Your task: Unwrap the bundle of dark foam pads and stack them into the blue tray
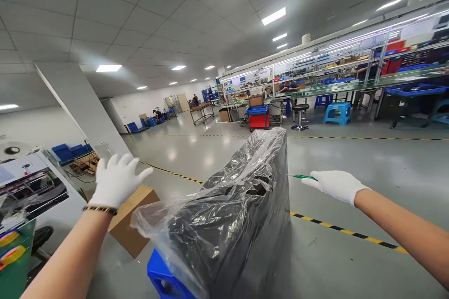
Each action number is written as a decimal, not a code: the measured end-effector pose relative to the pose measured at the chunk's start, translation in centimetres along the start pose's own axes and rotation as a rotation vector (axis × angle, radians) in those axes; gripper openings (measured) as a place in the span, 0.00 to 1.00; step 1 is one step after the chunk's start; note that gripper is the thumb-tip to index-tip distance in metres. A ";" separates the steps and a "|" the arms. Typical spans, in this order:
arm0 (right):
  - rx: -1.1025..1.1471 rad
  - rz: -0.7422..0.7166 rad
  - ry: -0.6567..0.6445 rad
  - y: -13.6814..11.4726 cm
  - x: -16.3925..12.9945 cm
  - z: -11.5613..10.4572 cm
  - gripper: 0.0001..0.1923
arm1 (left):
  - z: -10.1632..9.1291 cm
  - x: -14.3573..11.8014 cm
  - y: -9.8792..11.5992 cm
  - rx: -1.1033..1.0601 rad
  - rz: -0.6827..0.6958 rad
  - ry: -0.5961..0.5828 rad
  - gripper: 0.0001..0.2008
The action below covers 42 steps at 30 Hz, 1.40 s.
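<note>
A long, tall dark object under clear plastic film (242,205) stands in front of me, with a torn hole in the film on its upper side. My right hand (335,186), in a white glove, is to the right of it. Its fingers are closed on a thin green-handled tool (302,176), whose fine tip points at the film; whether it touches cannot be made out. Left of the wrapped object, my gloved left hand (117,180) is raised with fingers spread and nothing in it.
A cardboard box (135,219) sits below my left hand. Under the film's near end is a blue plastic stool or crate (166,278). At the left stands a white machine (45,182). Across the floor are workbenches (351,86), a blue stool (337,113) and people.
</note>
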State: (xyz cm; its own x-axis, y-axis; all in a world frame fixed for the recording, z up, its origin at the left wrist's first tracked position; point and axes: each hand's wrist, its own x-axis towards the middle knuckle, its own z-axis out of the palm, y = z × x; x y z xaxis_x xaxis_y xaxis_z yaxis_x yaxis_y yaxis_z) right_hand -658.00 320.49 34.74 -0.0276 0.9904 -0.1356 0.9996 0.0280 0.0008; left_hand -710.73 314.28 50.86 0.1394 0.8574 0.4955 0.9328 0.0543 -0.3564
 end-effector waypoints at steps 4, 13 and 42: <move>-0.050 -0.029 -0.011 0.9 2.8 -0.2 0.24 | 1.7 7.6 12.2 -0.002 0.369 -0.045 0.30; -0.274 -0.329 0.085 3.4 14.5 -3.5 0.18 | 15.6 16.9 36.8 -0.100 0.702 -0.571 0.30; -0.019 -1.060 0.364 6.9 29.9 3.4 0.18 | 12.4 22.2 42.4 0.074 0.320 -0.702 0.09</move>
State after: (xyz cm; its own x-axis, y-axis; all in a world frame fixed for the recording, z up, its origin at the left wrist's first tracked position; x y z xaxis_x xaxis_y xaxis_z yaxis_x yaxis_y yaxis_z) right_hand -651.90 349.81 27.38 -0.8679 0.4450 0.2210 0.4696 0.8799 0.0725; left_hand -672.26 341.99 36.93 0.1319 0.9592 -0.2500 0.8547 -0.2378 -0.4615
